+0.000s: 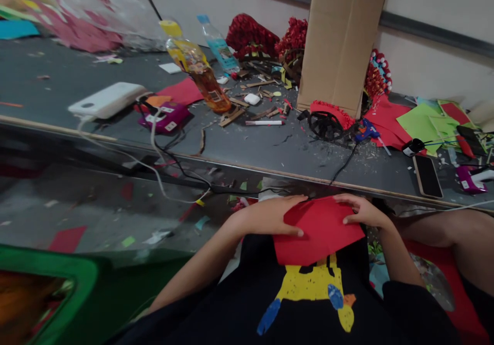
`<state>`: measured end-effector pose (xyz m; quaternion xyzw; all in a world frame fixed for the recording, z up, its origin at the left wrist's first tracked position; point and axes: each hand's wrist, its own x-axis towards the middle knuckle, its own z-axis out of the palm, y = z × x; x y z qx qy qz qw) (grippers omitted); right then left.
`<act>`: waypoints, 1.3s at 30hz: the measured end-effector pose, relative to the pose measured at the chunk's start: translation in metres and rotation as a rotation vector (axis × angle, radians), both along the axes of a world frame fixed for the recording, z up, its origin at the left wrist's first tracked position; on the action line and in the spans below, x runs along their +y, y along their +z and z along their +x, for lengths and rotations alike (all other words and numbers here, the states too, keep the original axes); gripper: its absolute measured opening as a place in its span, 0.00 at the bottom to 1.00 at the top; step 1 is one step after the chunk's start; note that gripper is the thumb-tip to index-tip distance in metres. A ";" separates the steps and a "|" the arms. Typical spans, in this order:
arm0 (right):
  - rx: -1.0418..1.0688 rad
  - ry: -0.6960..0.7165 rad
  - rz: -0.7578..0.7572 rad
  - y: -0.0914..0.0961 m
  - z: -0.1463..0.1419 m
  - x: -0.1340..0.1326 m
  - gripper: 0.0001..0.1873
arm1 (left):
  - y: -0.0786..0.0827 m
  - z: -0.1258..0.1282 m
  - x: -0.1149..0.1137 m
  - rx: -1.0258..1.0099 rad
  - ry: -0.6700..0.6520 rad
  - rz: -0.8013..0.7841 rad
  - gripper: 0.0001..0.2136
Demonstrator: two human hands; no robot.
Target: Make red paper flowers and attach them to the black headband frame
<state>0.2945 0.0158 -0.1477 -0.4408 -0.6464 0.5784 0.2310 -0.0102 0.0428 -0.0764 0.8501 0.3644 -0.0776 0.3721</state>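
Note:
A sheet of red paper (322, 231) rests against my shirt, just below the table's front edge. My left hand (280, 217) grips its left side, thumb on top and fingers along the upper edge. At the right corner, my right hand (358, 211) holds the sheet between thumb and fingers. The fingers behind the paper are hidden. On the table ahead stand a tall cardboard piece (341, 41) and a black wheel-like form (326, 124) with red trim. A blue glue gun (366, 130) lies beside them.
On the grey table (239, 147) are a tea bottle (210, 85), a water bottle (219, 46), a marker (264, 122), a power bank (107, 100) with cables, a purple power strip (165, 117), a phone (427, 176) and green paper (422, 123). A person's leg (443, 226) is at right; a green stool (83, 273) at left.

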 end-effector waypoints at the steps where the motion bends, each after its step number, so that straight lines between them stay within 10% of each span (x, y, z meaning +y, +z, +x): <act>1: 0.046 0.003 0.002 0.006 0.000 -0.002 0.33 | 0.003 0.001 -0.002 -0.025 -0.022 -0.001 0.45; 18: -0.283 -0.259 0.827 0.092 -0.025 0.002 0.08 | 0.050 0.017 0.004 -0.036 0.008 0.374 0.18; 24: -0.677 -0.121 1.022 0.118 -0.040 0.004 0.12 | 0.073 0.023 0.008 -0.041 -0.058 0.429 0.17; 30: -0.684 0.222 1.111 0.139 -0.066 0.021 0.15 | 0.084 0.029 0.011 -0.019 -0.121 0.462 0.17; 39: -0.754 0.342 1.177 0.159 -0.071 0.037 0.16 | 0.098 0.025 0.016 -0.068 -0.058 0.688 0.18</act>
